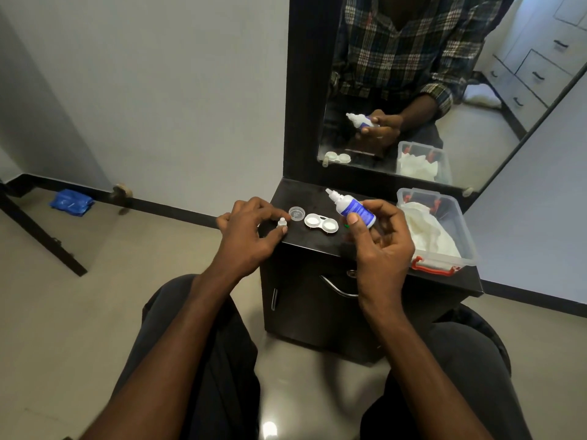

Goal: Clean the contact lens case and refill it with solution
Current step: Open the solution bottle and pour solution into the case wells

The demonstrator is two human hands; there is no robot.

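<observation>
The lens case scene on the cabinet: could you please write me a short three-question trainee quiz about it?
1. True or false: the right hand holds the solution bottle.
2. What does the left hand pinch: A) a small cap, B) the lens case, C) a tissue?
3. Fill in: the loose clear lid lies to the ____ of the lens case.

Key: 1 true; 2 A; 3 left.

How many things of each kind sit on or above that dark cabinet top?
Solution bottle: 1
Small bottle cap: 1
Lens case: 1
Loose round lid: 1
Clear plastic box: 1
Total: 5
</observation>
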